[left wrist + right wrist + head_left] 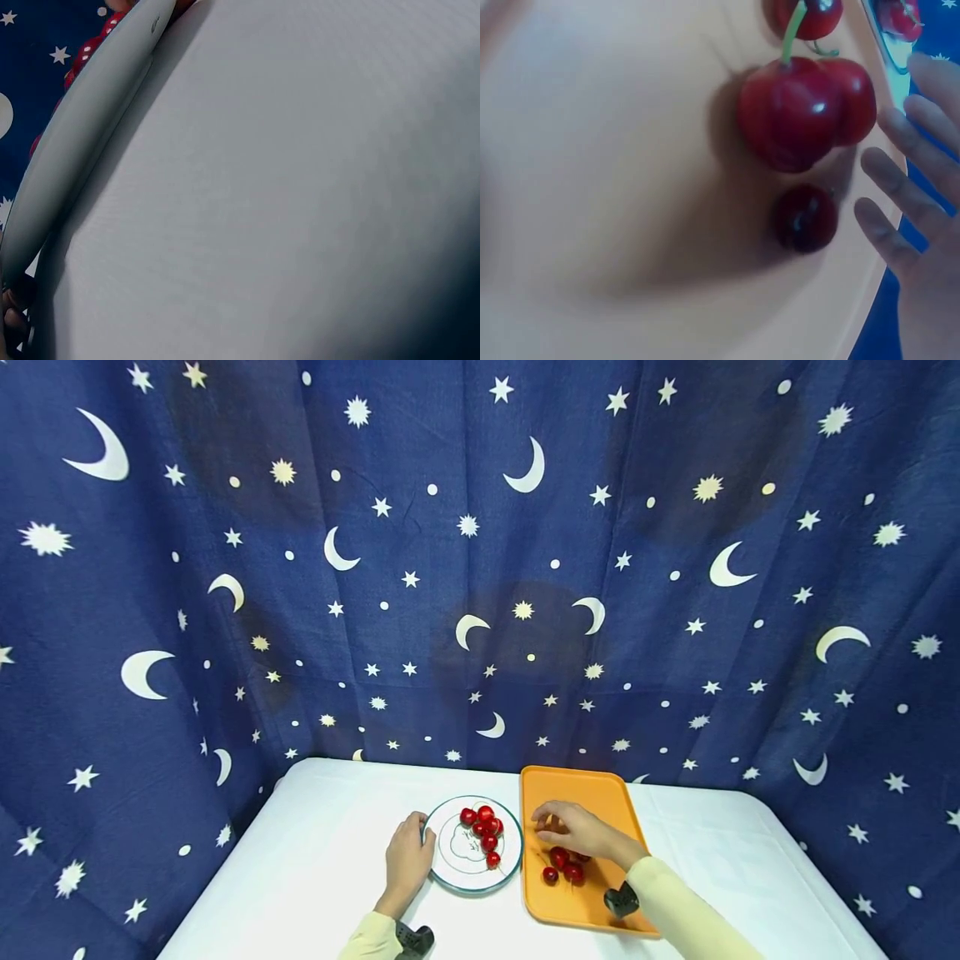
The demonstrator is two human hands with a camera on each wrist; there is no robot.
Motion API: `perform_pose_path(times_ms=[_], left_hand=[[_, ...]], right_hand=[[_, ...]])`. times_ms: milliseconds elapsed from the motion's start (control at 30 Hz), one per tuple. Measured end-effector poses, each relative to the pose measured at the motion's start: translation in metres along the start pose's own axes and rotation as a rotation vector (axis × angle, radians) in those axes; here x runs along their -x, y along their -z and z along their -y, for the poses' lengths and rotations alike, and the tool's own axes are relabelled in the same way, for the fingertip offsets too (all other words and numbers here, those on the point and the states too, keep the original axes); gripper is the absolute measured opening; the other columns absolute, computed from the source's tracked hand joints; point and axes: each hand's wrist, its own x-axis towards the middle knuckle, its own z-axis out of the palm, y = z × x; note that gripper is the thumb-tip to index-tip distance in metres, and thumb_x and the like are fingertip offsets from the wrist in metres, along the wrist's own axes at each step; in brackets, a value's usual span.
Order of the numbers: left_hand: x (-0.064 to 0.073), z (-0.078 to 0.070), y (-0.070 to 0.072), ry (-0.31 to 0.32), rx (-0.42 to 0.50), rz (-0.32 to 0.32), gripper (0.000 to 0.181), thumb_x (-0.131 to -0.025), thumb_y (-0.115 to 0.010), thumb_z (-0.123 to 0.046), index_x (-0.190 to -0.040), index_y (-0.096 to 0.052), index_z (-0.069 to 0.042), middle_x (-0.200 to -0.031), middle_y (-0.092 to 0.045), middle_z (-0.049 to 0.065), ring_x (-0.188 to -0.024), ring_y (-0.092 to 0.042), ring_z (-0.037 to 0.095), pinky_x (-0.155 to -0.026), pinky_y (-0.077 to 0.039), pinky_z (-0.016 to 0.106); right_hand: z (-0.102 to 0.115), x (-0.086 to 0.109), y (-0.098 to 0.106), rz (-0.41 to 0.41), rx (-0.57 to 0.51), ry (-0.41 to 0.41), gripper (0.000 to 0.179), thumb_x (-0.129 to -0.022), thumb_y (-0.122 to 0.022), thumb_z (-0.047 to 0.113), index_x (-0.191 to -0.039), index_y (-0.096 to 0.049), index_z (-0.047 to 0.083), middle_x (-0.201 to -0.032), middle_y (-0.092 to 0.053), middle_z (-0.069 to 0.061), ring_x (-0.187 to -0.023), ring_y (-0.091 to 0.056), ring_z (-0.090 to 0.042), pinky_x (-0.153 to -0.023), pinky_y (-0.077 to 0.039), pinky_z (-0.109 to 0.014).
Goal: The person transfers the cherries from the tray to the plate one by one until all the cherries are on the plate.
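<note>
A white plate point(459, 868) with a green rim holds several red cherries point(484, 828). My left hand point(408, 858) grips the plate's left rim, thumb on the edge. From below, the left wrist view shows the plate rim point(82, 142) with fingertips point(11, 319) under it. To the plate's right lies an orange tray point(592, 793) with a few cherries point(562, 862). My right hand point(543, 821) hovers over the tray's left part and holds nothing. Its straight fingers point(900, 199) are spread beside a large cherry point(802, 112) and a small dark cherry point(805, 219).
Plate and tray sit on a table under a white cloth point(315, 860). A dark blue curtain point(480, 568) with moons and stars hangs behind and at both sides. A small black device point(621, 900) is strapped at each wrist.
</note>
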Motion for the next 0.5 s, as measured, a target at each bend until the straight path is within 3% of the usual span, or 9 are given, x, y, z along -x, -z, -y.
perform_pose_path(times_ms=[267,500], left_hand=[[0.000,0.000,-0.002,0.000,0.013,-0.008,0.016,-0.093,-0.064,-0.013,-0.108,-0.066,-0.006,-0.093,-0.070,0.007,-0.086,-0.065,0.021,-0.076,-0.056,0.040],[0.001,0.000,-0.001,-0.008,0.018,-0.021,0.016,-0.093,-0.064,-0.012,-0.107,-0.066,-0.005,-0.091,-0.071,0.007,-0.085,-0.065,0.022,-0.076,-0.056,0.041]], right_hand=[[-0.007,0.008,0.002,0.096,-0.066,-0.022,0.030,-0.099,-0.067,0.030,-0.121,-0.066,0.009,-0.111,-0.071,-0.003,-0.093,-0.060,-0.010,-0.084,-0.055,-0.026],[-0.007,0.015,0.003,0.139,-0.149,-0.037,0.035,-0.095,-0.073,0.033,-0.121,-0.066,0.010,-0.109,-0.070,-0.004,-0.096,-0.061,-0.021,-0.085,-0.052,-0.025]])
